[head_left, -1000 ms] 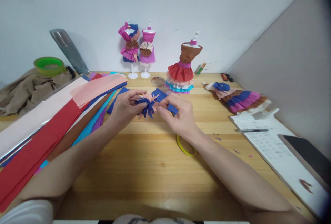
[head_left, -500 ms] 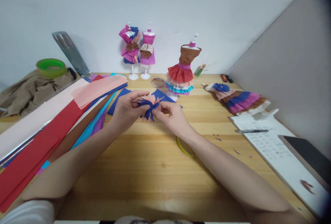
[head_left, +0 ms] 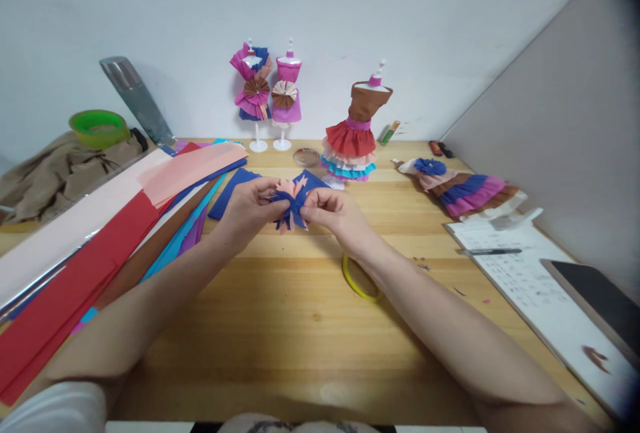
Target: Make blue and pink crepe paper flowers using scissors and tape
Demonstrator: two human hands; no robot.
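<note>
A small blue and peach paper flower (head_left: 291, 201) with pointed petals is held above the table, between my two hands. My left hand (head_left: 253, 205) pinches its left side between thumb and fingers. On the right side, the thumb and fingertips of my right hand (head_left: 333, 212) grip the blue petals. Folded blue paper (head_left: 229, 194) lies on the table behind the hands. Just beyond them stands a mannequin in a brown top and tiered skirt (head_left: 353, 133).
Coloured paper strips (head_left: 80, 266) cover the left side, near a green tape roll (head_left: 99, 128). Two small mannequins (head_left: 256, 96) stand by the wall. A yellow ring (head_left: 361, 286) lies beneath my right forearm. At right are a paper dress (head_left: 465, 192), a pen (head_left: 495, 252) and a phone (head_left: 595, 296).
The flower has turned and spread, showing more peach petals above and below the blue. My right hand has shifted slightly right, its fingers still pinching the edge.
</note>
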